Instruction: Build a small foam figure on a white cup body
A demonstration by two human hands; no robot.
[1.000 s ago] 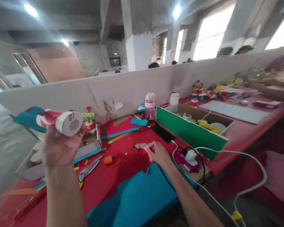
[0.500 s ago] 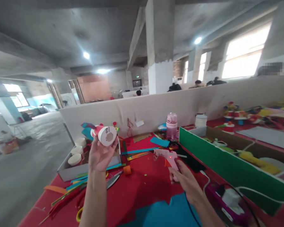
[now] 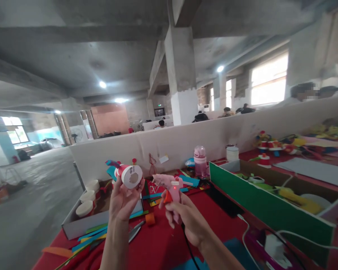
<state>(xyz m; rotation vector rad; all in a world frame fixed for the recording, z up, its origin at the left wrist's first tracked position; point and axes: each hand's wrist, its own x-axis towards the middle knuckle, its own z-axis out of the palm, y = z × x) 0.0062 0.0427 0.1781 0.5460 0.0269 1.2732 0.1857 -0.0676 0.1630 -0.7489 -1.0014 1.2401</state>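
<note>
Raised at the left of centre, my left hand (image 3: 125, 198) holds a red and white paper cup (image 3: 132, 176), its white round end facing me and blue pieces at its far side. My right hand (image 3: 183, 213) is wrapped round the handle of a pink glue gun (image 3: 173, 186). A small red light glows on the gun, and its nozzle points left toward the cup, with a gap between them. Strands of glue hang near the nozzle. The gun's black cord runs down below my right hand.
A box of cups (image 3: 70, 225) stands at the left, beside paper strips (image 3: 91, 238) and scissors (image 3: 135, 230). An orange roll (image 3: 150, 219) lies on the red table. Right are a green-sided box (image 3: 242, 200), a pink bottle (image 3: 200, 161) and a purple power strip (image 3: 266, 251).
My right hand has brought the glue gun left, closer to the cup. My left hand and the cup appear slightly lower and further right. The camera view has shifted upward.
</note>
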